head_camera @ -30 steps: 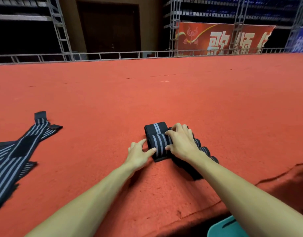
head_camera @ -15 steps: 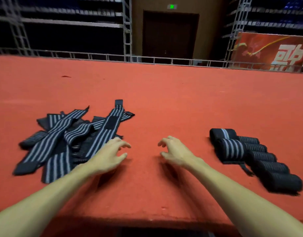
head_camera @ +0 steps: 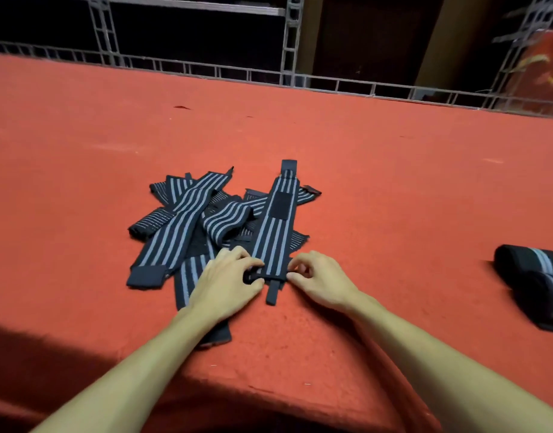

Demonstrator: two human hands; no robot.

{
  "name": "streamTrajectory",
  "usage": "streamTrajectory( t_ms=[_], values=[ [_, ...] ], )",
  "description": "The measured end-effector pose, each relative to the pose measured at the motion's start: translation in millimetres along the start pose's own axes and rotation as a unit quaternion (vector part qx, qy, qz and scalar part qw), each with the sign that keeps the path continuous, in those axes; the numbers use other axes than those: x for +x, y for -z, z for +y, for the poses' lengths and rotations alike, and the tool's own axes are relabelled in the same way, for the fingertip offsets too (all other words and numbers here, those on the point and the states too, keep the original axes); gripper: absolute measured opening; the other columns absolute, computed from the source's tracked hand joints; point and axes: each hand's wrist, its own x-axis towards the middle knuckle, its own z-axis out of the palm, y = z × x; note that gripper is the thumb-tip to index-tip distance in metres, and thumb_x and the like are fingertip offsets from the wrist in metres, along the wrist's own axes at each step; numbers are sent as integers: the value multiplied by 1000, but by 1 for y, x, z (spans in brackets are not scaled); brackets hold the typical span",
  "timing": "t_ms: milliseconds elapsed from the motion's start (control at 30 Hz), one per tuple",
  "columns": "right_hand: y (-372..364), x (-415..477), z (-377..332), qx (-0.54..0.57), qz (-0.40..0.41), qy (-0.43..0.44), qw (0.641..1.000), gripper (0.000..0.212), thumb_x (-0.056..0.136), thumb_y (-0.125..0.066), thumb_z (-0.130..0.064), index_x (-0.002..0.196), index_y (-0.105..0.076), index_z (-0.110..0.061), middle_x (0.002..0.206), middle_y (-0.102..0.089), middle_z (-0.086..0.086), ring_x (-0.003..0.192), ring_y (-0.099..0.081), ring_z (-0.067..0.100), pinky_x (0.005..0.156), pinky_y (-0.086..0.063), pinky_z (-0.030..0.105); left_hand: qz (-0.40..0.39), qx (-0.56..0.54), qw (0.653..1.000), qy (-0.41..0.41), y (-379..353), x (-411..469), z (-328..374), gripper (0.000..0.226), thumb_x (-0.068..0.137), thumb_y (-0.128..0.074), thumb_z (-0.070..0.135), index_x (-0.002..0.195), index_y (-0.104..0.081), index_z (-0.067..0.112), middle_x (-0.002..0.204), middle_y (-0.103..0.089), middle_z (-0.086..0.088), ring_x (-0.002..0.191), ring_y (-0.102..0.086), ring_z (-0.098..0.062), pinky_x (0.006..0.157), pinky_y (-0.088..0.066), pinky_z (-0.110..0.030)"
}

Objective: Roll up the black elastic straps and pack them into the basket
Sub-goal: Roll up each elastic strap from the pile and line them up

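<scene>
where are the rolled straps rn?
Head view, far right edge: the rolled straps lie on the red carpet, well right of the right hand and apart from the loose strap pile at centre.

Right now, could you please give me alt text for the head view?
The left hand and right hand pinch the near end of a striped strap atop a loose pile on red carpet; rolled straps lie at right.

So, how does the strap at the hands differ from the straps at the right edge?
The held strap lies flat and stretched out; the right-edge straps are rolled into tight bundles. The left hand and right hand pinch the held strap's near end; nothing touches the right-edge straps. Both are black with grey stripes.
</scene>
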Motion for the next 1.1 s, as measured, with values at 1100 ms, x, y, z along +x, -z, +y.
streamTrajectory(
  t_ms=[1100],
  values=[
    [121,-122,47,327,-49,-283,900,17,87,-52,-1,93,-67,-5,62,-55,6,46,-48,12,45,-39,20,-265,-300,890,-217,16,-21,195,8,91,-63,19,89,-69,15,84,-69,7,78,-57,-1,74,-48,-23]
  ],
)
